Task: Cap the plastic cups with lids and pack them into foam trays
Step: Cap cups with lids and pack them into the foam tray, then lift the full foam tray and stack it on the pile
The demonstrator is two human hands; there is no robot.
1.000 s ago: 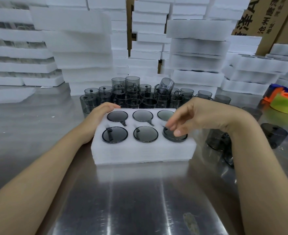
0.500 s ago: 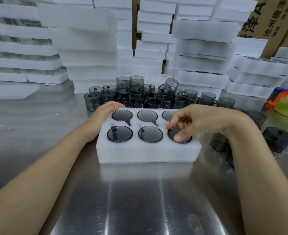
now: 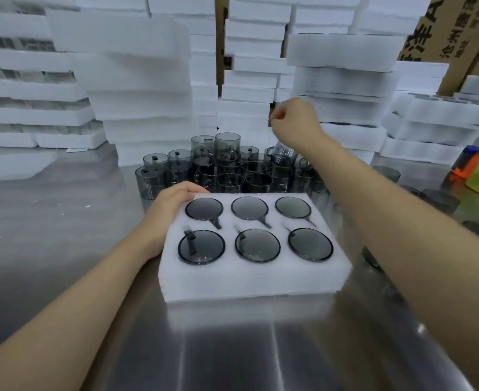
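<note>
Fist of right grip (image 3: 292, 118) high above cups (image 3: 227, 172); left grip (image 3: 173, 206) around foam tray (image 3: 246, 280) corner

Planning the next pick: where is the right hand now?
Head view: the right hand is raised right of centre, fingers curled, above the loose cups behind the filled foam tray, before the foam stacks.

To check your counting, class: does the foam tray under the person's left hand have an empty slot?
No: all six slots of the foam tray hold lidded cups, three in each row.
</note>
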